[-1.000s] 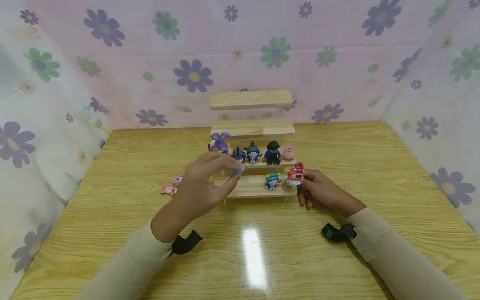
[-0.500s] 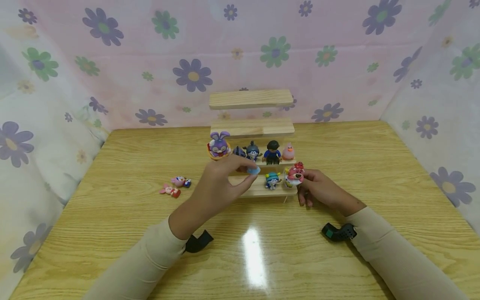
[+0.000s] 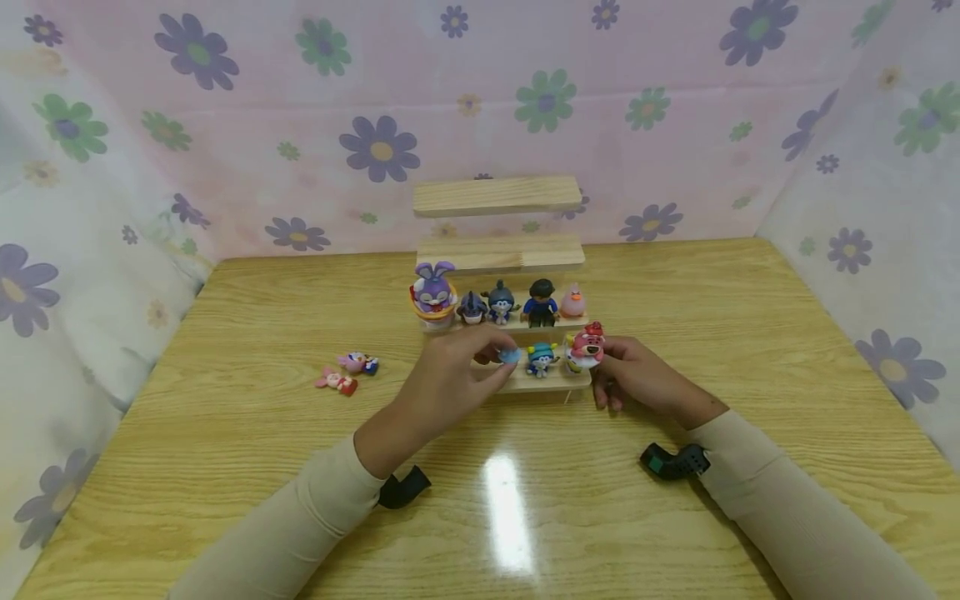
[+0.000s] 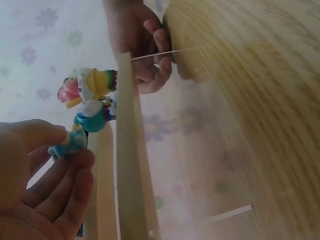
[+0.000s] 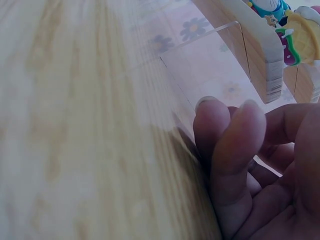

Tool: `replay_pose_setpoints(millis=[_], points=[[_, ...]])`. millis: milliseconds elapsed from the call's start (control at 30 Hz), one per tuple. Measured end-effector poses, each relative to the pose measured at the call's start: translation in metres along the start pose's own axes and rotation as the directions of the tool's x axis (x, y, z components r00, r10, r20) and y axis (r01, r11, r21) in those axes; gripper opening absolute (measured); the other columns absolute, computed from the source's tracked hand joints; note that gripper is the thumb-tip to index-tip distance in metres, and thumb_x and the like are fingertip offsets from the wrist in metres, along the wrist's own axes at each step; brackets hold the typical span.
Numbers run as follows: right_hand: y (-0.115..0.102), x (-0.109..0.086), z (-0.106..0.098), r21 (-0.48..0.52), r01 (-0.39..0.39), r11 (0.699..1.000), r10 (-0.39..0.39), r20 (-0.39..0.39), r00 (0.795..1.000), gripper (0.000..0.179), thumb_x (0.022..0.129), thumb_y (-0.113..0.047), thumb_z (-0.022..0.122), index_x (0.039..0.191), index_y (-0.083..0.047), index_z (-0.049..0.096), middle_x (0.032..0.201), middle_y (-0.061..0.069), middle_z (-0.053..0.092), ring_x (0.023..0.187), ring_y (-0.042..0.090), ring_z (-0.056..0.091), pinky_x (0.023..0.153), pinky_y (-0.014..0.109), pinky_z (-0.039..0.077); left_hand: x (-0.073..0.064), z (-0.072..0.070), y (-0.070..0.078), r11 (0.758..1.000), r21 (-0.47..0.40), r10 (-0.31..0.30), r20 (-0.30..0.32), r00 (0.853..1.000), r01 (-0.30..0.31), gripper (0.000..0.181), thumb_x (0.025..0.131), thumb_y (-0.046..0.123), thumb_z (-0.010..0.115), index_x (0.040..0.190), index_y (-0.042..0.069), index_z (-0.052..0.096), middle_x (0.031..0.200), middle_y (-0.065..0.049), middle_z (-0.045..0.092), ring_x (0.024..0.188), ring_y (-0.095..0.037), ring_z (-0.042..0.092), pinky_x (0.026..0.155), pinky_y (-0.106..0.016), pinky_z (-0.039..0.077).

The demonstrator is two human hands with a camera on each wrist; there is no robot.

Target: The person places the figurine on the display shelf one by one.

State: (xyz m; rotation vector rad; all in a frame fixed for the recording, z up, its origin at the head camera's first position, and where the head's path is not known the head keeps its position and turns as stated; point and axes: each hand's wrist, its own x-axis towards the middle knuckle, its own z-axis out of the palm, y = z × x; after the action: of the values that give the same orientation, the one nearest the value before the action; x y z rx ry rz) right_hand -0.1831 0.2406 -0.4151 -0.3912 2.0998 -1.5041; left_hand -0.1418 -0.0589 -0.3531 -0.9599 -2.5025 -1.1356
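Note:
Between thumb and fingertips my left hand [image 3: 446,379] pinches a small light blue figurine [image 4: 70,144], held over the lowest tier of a wooden stepped display shelf [image 3: 543,385]. Just right of it on that tier stands a monkey-like figurine with a teal hat [image 3: 541,357]. Beside that one, at the tier's right end, is a pink bear figurine [image 3: 588,347]. My right hand [image 3: 645,379] rests at this end of the shelf, its fingers loosely curled and holding nothing that I can see. Whether its thumb touches the board is hidden.
On the tier above stand a purple rabbit figurine [image 3: 433,296], a dark-haired figure in blue [image 3: 541,304], a pink bird [image 3: 573,302] and others. Two pink figurines [image 3: 358,362] lie on the table left of the shelf. A patterned cloth [image 3: 480,83] hangs behind.
My left hand has moved right and slightly down with the light blue figurine, toward the teal-hatted one. The two pink figurines on the table have come into fuller view. My right hand has stayed put.

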Motion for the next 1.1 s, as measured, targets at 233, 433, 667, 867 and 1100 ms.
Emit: replay_pose_setpoints(millis=[233,433,667,867,1100], points=[[0.0,0.001,0.001,-0.003,-0.003,1.0,0.003,-0.002,1.0,0.034,0.111,-0.025,0.035,0.118,0.0,0.057,0.067,0.011,0.062,0.051,0.014,0.055,0.047,0.03,0.051,-0.002,0.006,-0.005,0.997,0.019,-0.074,0.046,0.996,0.073,0.015,0.09,0.009,0.074,0.105,0.008,0.071,0.101,-0.002,0.074,0.084,-0.008,0.07,0.074,-0.014,0.055],[0.001,0.002,0.001,-0.006,0.0,1.0,0.0,-0.001,1.0,0.035,0.111,-0.025,0.035,0.12,0.002,0.056,0.067,0.011,0.062,0.05,0.014,0.054,0.047,0.031,0.051,-0.002,0.008,-0.008,0.995,0.032,-0.095,0.054,0.994,0.093,0.017,0.09,0.013,0.076,0.106,0.009,0.071,0.1,-0.002,0.074,0.084,-0.007,0.069,0.074,-0.015,0.055],[0.001,0.003,0.0,-0.01,0.007,1.0,-0.007,0.007,1.0,0.035,0.111,-0.023,0.034,0.123,0.001,0.056,0.068,0.013,0.062,0.05,0.015,0.054,0.047,0.033,0.051,-0.003,0.012,-0.009,0.993,0.061,-0.101,0.058,0.993,0.098,0.016,0.091,0.016,0.075,0.105,0.011,0.07,0.098,0.001,0.074,0.081,-0.005,0.067,0.071,-0.016,0.054],[0.002,0.003,0.0,-0.011,0.014,1.0,-0.014,0.007,1.0,0.035,0.111,-0.022,0.035,0.124,0.002,0.056,0.068,0.012,0.063,0.049,0.015,0.055,0.047,0.033,0.052,-0.004,0.015,-0.011,0.994,0.076,-0.08,0.047,0.996,0.076,0.011,0.092,0.015,0.073,0.102,0.012,0.07,0.097,0.001,0.074,0.081,-0.005,0.067,0.071,-0.016,0.054],[0.004,0.003,-0.001,-0.02,0.02,1.0,-0.02,-0.003,1.0,0.034,0.111,-0.021,0.035,0.124,0.001,0.057,0.067,0.011,0.063,0.05,0.016,0.056,0.047,0.034,0.052,-0.004,0.019,-0.013,0.993,0.096,-0.068,0.042,0.997,0.064,0.011,0.093,0.017,0.072,0.104,0.013,0.071,0.099,0.001,0.073,0.083,-0.006,0.068,0.071,-0.018,0.055]])
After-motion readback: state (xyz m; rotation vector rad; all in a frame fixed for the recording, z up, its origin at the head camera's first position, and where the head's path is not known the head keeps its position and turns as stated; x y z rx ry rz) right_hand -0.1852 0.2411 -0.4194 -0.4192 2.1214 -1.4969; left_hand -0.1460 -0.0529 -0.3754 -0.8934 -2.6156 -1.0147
